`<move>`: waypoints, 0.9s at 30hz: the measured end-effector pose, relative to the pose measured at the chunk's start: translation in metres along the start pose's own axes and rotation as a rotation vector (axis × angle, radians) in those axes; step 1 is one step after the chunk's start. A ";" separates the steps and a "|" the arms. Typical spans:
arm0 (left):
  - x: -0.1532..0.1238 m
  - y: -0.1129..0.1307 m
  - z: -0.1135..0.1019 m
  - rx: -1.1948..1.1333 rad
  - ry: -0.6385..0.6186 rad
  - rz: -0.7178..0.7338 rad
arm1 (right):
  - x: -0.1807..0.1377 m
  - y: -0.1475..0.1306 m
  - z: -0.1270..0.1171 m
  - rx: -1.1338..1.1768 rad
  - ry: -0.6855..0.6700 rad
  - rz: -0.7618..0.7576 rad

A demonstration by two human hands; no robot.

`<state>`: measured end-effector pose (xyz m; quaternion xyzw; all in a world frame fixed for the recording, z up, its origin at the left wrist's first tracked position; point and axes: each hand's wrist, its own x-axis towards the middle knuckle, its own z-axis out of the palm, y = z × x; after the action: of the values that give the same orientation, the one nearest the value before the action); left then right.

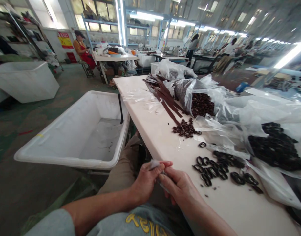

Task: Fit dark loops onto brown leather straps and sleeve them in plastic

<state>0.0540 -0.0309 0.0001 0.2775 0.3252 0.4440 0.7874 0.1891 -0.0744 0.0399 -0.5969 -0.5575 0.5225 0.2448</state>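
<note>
Over my lap at the table's near edge, my left hand (146, 180) and my right hand (177, 183) meet, fingers closed. Between them they pinch a small clear plastic bag (155, 164), crumpled, with its contents hidden by my fingers. Just right of my hands, several black rings (211, 168), some joined in pairs, lie loose on the white table (165, 144). Farther back sits a pile of small dark brown loops (186, 127), beside the ends of long brown strips (167, 98).
A large white bin (66, 131) stands left of the table, with a few scraps inside. Open plastic bags of brown pieces (202, 104) and black pieces (275, 147) line the table's right side. Clear plastic sleeves (142, 98) lie at the far left. A seated person (82, 49) is in the background.
</note>
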 end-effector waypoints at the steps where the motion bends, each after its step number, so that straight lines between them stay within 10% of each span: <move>1: -0.001 -0.001 0.001 -0.012 -0.014 -0.018 | 0.001 0.001 0.000 -0.005 0.007 -0.020; 8: 0.004 0.034 -0.002 -0.185 0.085 0.018 | -0.013 0.014 -0.019 -0.014 -0.065 -0.029; 17: -0.015 0.001 0.004 0.124 -0.234 -0.002 | -0.002 0.006 -0.003 -0.041 0.103 -0.116; 23: 0.003 0.045 -0.007 -0.025 0.097 0.316 | -0.019 0.006 -0.020 -0.103 0.135 -0.051; 27: 0.002 0.036 -0.004 -0.070 0.154 0.154 | -0.018 0.009 -0.015 -0.140 0.155 -0.073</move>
<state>0.0331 -0.0118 0.0232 0.2393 0.3468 0.5344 0.7327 0.2092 -0.0888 0.0430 -0.6307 -0.5933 0.4252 0.2635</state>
